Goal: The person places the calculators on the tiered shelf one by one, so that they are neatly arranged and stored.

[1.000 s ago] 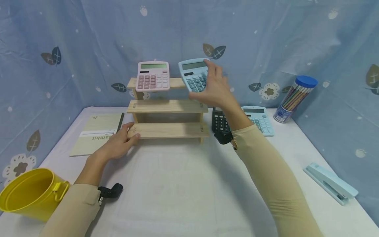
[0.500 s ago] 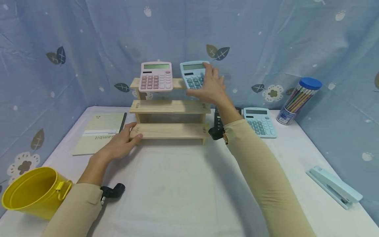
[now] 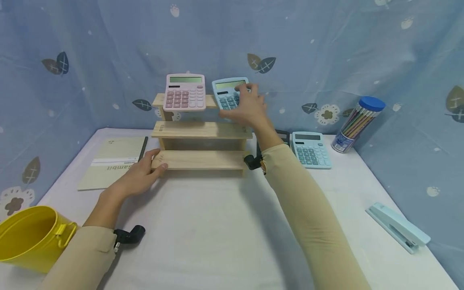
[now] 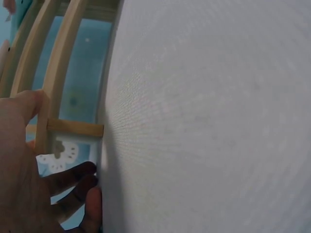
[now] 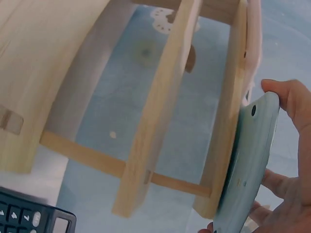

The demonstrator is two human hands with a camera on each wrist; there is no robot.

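My right hand [image 3: 248,105] grips a light blue calculator [image 3: 228,100] by its right side and lower edge, at the right end of the top tier of a wooden three-tier shelf [image 3: 203,129]. The calculator leans a little to one side, its back close against the top board in the right wrist view. A pink calculator [image 3: 185,92] stands upright on the same tier, just left of it. Below, my left hand [image 3: 139,177] holds the left end of the bottom board, thumb in front; the left wrist view shows the thumb on the board [image 4: 51,104] and other fingers loosely bent.
Right of the shelf lie a black calculator [image 3: 282,137], partly hidden by my arm, and another light blue calculator [image 3: 311,151]. A pencil tub [image 3: 357,125] and stapler [image 3: 398,227] stand farther right. At left are a notebook [image 3: 114,161] and yellow bucket [image 3: 36,237].
My right hand has brought the light blue calculator slightly left and down, closer to the pink one. The left hand keeps its place on the bottom board. The head view has shifted slightly.
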